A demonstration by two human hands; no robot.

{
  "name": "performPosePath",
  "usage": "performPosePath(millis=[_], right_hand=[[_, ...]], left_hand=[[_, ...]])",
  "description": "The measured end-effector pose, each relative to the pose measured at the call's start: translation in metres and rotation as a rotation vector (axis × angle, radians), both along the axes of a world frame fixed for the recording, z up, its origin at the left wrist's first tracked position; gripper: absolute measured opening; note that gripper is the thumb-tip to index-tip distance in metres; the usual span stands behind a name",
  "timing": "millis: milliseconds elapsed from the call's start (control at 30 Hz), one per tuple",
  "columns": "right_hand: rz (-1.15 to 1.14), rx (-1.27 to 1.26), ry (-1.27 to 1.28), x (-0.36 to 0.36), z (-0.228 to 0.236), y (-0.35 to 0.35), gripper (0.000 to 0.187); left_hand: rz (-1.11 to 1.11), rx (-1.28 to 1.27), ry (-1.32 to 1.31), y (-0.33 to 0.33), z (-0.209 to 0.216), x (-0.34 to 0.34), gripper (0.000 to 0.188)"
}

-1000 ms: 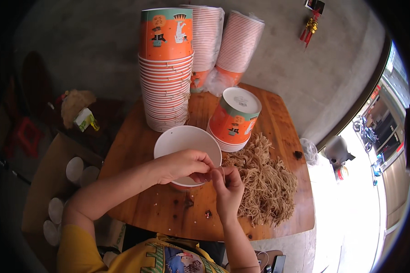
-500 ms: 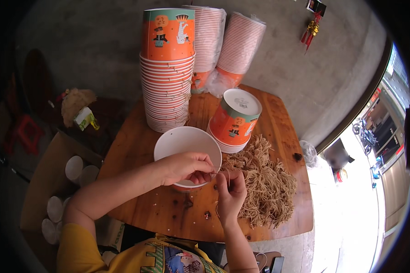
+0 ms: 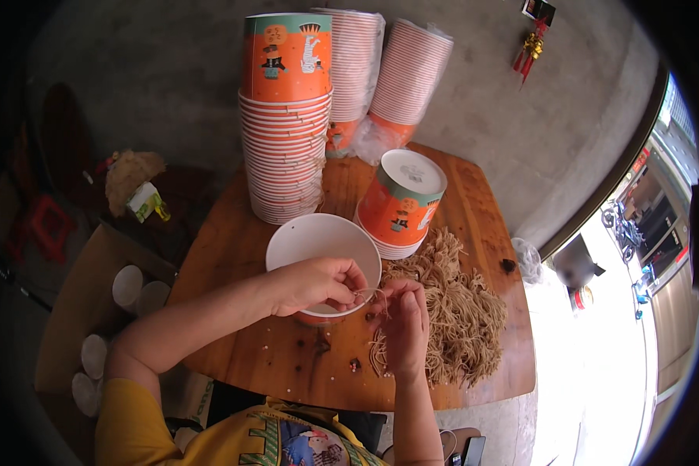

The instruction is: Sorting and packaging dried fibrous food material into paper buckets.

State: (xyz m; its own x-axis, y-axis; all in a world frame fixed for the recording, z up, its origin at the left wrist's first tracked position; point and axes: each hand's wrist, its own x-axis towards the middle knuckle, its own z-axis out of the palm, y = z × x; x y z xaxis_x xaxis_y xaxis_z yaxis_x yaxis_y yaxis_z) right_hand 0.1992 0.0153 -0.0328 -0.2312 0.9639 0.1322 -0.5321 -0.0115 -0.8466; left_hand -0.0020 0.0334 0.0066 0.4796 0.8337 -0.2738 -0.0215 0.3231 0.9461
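An upright paper bucket [image 3: 311, 237] with a white inside stands in front of me on the wooden table. Over its near rim reaches my left hand [image 3: 322, 286], fingers pinched on a thin tan string [image 3: 371, 291]. Just right of the bucket, my right hand [image 3: 405, 322] has thumb and fingers closed on the same string, which loops in the small gap between both hands. Whether the string passes through the bucket's wall is hidden by my fingers. Beside my right hand lies a heaped pile of tan strings [image 3: 466, 330].
Behind the bucket rises a tall stack of orange paper buckets [image 3: 287, 155]. A shorter upside-down stack [image 3: 400, 206] stands to its right. Two plastic-wrapped stacks [image 3: 412, 74] lean at the back. Left of the table [image 3: 241, 353], a cardboard box [image 3: 70, 311] holds several white cups or buckets.
My right hand has moved slightly right and down, and its fingers have turned. The string now bows in a loop between my hands. The bucket has shifted slightly right.
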Motion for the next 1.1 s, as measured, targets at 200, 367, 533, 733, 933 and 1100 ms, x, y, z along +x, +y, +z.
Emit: performPosePath(millis=[200,367,533,733,933,1100], right_hand=[[-0.122,0.267,-0.54,-0.002,0.009,0.004,0.023],[-0.148,0.362,-0.74,-0.002,0.008,0.001,0.016],[-0.248,0.479,-0.924,-0.009,0.015,-0.002,0.014],[-0.199,0.434,-0.977,-0.009,0.017,0.0,0.012],[-0.172,0.406,-0.939,-0.01,0.013,0.0,0.011],[-0.171,0.381,-0.923,-0.011,0.014,-0.001,0.012]], left_hand=[[-0.002,0.039,0.015,-0.005,0.008,0.002,0.023],[-0.01,0.09,0.069,-0.006,0.011,0.005,0.022],[0.043,0.212,0.177,-0.007,0.003,0.006,0.023],[0.081,0.628,0.345,-0.012,-0.003,0.008,0.024],[0.118,0.796,0.46,-0.015,-0.006,0.009,0.02],[0.132,0.897,0.599,-0.016,-0.013,0.007,0.012]])
